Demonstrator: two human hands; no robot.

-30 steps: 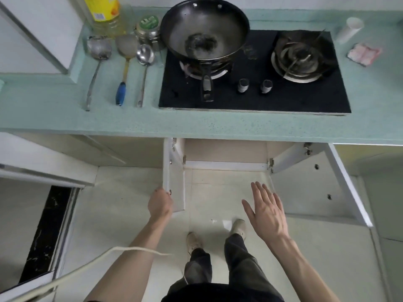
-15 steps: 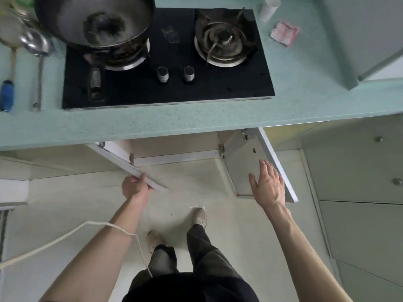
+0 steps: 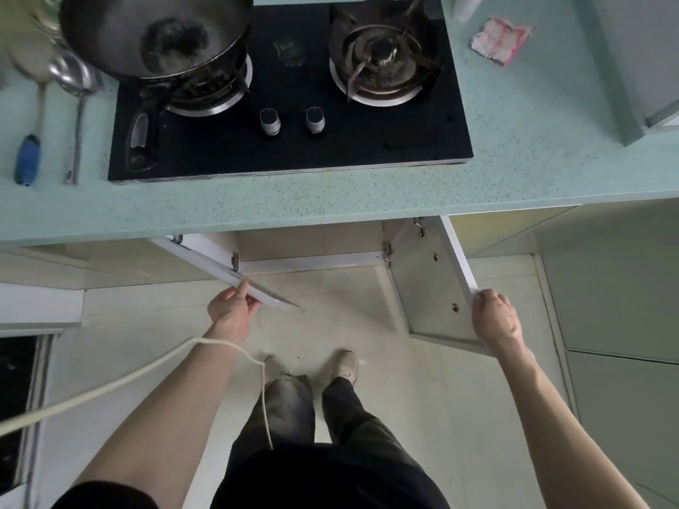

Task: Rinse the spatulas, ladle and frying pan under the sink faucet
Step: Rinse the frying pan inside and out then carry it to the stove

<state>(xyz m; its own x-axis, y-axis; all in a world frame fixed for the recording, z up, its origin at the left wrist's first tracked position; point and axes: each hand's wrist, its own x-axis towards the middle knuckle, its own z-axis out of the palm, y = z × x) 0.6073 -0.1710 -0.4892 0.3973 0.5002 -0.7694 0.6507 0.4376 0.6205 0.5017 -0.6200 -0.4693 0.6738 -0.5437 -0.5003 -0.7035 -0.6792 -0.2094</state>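
Left hand grips left cabinet door edge, right hand grips right cabinet door edge. Frying pan on left burner; ladle, blue-handled spatula on counter left of hob.

Speckled mint-green countertop, black stovetop (glossy), blue-handled spatula, white cabinet doors

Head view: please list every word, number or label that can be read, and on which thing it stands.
None can be read.
Mark on the stove glass between the burners: too blurred.
Pink-and-white packet on the counter: print too small to read.
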